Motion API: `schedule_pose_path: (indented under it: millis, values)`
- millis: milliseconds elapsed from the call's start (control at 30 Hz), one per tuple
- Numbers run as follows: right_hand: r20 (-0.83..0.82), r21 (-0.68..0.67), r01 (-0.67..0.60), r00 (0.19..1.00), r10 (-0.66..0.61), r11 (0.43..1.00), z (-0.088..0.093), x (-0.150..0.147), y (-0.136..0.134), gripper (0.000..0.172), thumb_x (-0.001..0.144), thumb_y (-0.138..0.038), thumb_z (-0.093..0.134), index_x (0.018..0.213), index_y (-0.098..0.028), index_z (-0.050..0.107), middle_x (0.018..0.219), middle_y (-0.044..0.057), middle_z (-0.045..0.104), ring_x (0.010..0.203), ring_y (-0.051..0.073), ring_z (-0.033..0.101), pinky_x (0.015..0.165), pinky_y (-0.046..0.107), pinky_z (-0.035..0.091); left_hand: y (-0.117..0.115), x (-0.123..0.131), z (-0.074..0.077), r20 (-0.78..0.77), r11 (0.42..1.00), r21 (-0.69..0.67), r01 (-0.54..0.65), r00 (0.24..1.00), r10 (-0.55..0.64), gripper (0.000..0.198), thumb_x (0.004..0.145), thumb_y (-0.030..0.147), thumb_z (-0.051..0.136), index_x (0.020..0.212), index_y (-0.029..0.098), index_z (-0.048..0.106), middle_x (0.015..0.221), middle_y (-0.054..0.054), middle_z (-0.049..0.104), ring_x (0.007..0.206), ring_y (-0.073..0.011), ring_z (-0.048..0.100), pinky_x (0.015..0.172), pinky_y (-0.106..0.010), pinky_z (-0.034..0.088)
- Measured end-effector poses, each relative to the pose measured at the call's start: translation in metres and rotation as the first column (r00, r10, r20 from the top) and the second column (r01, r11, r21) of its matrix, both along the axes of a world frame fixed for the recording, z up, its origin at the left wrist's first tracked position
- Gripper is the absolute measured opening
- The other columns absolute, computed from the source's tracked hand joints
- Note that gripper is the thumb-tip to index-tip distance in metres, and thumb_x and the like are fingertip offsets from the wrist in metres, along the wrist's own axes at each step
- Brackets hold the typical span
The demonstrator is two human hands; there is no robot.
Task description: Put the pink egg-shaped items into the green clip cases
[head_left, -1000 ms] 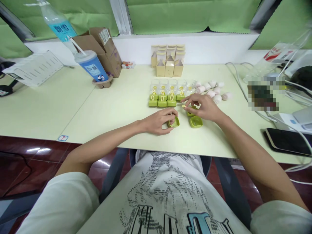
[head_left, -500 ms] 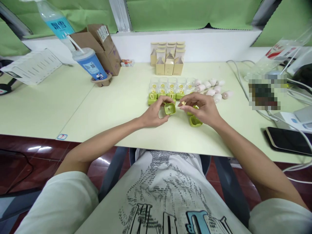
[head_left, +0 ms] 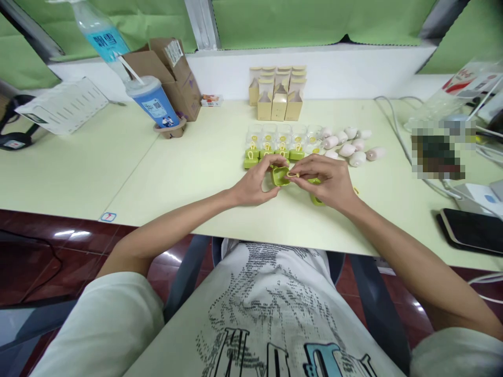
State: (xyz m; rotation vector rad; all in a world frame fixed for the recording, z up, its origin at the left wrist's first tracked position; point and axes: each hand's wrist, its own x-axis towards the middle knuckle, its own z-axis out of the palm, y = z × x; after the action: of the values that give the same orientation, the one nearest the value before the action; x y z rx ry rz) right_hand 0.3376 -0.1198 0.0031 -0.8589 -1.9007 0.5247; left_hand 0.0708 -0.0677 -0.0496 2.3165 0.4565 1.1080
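Observation:
My left hand (head_left: 255, 182) is closed on a small green square cap (head_left: 280, 177), its hollow side facing me. Between the thumb and fingertips of my right hand (head_left: 326, 178) is a little yellow loop (head_left: 293, 175), touching the cap's edge. Another green cap (head_left: 315, 199) lies under my right hand, partly hidden by it. Just beyond my hands stand green caps with yellow loops (head_left: 252, 159) in rows. Behind these are several clear cups (head_left: 283, 134) with yellow marks in them.
White egg-shaped pieces (head_left: 357, 158) lie to the right of the cups. Open cream boxes (head_left: 280, 104) stand by the wall. To the left are a blue drink cup (head_left: 155, 104) and a cardboard box (head_left: 176, 78). Cables and a phone (head_left: 471, 230) lie at the right.
My right hand has moved left and brought the yellow loop against the cap in my left hand. The cap has tilted. The whole view has shifted slightly.

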Motion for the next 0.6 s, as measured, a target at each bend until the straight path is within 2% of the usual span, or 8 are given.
schedule_pose_path:
  millis: [133,267,433,500,600]
  values:
    - [0.161,0.174,-0.046,0.987,0.018,0.984,-0.011,0.0,0.005,0.025,0.111,-0.053,0.084,0.099,-0.034,0.094,0.107,0.007,0.094,0.091,0.028,0.088,0.082,0.049,0.076,-0.001,0.0,0.001,-0.02,1.0,-0.001,0.021,1.0,-0.022,0.071,0.104,0.032,0.08,0.167,0.032,0.046,0.159,-0.016,0.074,0.15,-0.0335,0.077,0.126,-0.059,0.067]
    - [0.354,0.331,-0.111,0.935,-0.014,0.937,-0.02,0.0,0.011,0.029,0.118,-0.037,0.071,0.097,-0.033,0.091,0.106,0.006,0.095,0.086,0.027,0.083,0.076,0.048,0.069,-0.004,-0.001,0.003,-0.043,0.999,-0.011,0.04,0.998,-0.04,0.079,0.103,0.034,0.084,0.172,0.032,0.045,0.161,-0.018,0.076,0.154,-0.0355,0.076,0.126,-0.059,0.068]
    - [0.547,0.398,-0.137,0.83,-0.115,0.907,-0.013,0.004,0.006,0.039,0.124,-0.025,0.057,0.102,-0.031,0.089,0.111,0.005,0.096,0.084,0.023,0.08,0.063,0.041,0.054,-0.004,-0.002,0.004,-0.043,0.998,0.007,0.056,0.998,-0.055,0.085,0.102,0.042,0.09,0.175,0.033,0.046,0.16,-0.018,0.077,0.153,-0.0378,0.079,0.114,-0.053,0.072]
    - [0.592,0.378,-0.173,0.801,-0.094,0.91,-0.01,0.006,0.004,0.04,0.125,-0.023,0.054,0.107,-0.031,0.089,0.11,0.005,0.095,0.083,0.022,0.079,0.06,0.04,0.049,-0.003,-0.002,0.004,-0.05,0.998,0.018,0.057,0.997,-0.056,0.086,0.103,0.047,0.091,0.175,0.035,0.046,0.161,-0.017,0.076,0.149,-0.0376,0.082,0.108,-0.051,0.074]
    - [0.596,0.377,-0.217,0.801,-0.057,0.9,-0.01,0.008,0.005,0.04,0.126,-0.023,0.053,0.109,-0.031,0.088,0.11,0.004,0.094,0.083,0.022,0.078,0.06,0.041,0.049,-0.001,-0.003,0.002,-0.055,0.998,0.003,0.067,0.996,-0.067,0.087,0.103,0.055,0.092,0.175,0.037,0.047,0.165,-0.017,0.074,0.146,-0.0378,0.084,0.109,-0.053,0.074]
